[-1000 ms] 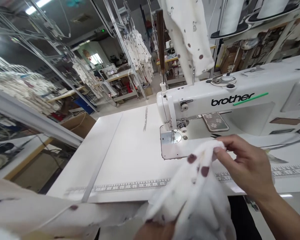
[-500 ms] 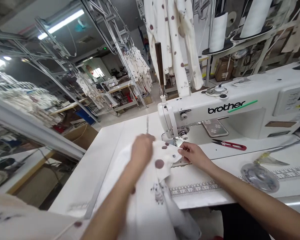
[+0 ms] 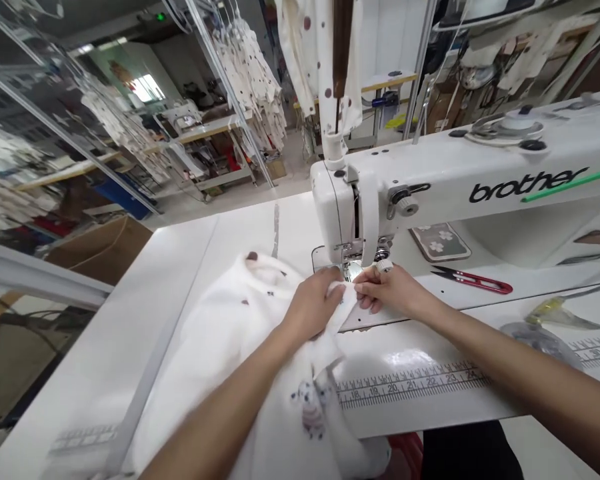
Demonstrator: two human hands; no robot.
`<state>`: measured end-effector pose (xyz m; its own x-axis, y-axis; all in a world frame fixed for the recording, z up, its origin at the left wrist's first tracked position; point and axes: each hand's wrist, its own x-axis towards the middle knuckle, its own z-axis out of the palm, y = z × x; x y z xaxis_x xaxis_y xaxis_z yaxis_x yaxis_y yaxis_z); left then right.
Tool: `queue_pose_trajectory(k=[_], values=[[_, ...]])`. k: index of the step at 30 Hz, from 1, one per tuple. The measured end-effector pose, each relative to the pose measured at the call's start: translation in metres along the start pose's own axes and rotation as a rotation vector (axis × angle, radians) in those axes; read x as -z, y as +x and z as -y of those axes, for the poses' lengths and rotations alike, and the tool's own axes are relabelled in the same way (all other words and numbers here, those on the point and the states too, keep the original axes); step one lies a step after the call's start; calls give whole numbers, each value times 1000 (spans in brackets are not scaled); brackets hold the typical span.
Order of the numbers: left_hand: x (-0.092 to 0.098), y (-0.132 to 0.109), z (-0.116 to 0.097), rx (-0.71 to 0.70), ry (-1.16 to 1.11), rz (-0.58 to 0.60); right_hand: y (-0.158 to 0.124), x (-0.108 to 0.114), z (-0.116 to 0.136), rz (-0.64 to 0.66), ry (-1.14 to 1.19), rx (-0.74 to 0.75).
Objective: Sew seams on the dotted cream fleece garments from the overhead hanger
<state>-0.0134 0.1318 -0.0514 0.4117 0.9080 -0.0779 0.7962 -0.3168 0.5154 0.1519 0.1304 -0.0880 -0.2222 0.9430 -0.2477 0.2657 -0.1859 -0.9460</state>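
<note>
A workshop with hanging garments [image 3: 250, 80] surrounds the white sewing table [image 3: 190, 267]. The spotted white garment [image 3: 230, 333] lies there; the left hand [image 3: 313, 307] and right hand [image 3: 387, 293] pinch its edge beneath the Brother sewing machine [image 3: 455, 193]. Red thread snips [image 3: 473, 280] lie at right.

"brother" on sewing machine [image 3: 480, 180]
</note>
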Motion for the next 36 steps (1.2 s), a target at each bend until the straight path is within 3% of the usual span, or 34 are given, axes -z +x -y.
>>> queue_pose_trajectory(k=[5,12,27,36], values=[[-7,15,3,72,42,-49,13,2,-3,-163,-217,-20],[-9,26,1,188,79,-75,22,-5,-6,-357,-335,29],[-11,29,8,175,59,-96,21,-8,-9,-401,-428,181],[-10,29,6,179,41,-99,20,-13,-10,-434,-672,130]])
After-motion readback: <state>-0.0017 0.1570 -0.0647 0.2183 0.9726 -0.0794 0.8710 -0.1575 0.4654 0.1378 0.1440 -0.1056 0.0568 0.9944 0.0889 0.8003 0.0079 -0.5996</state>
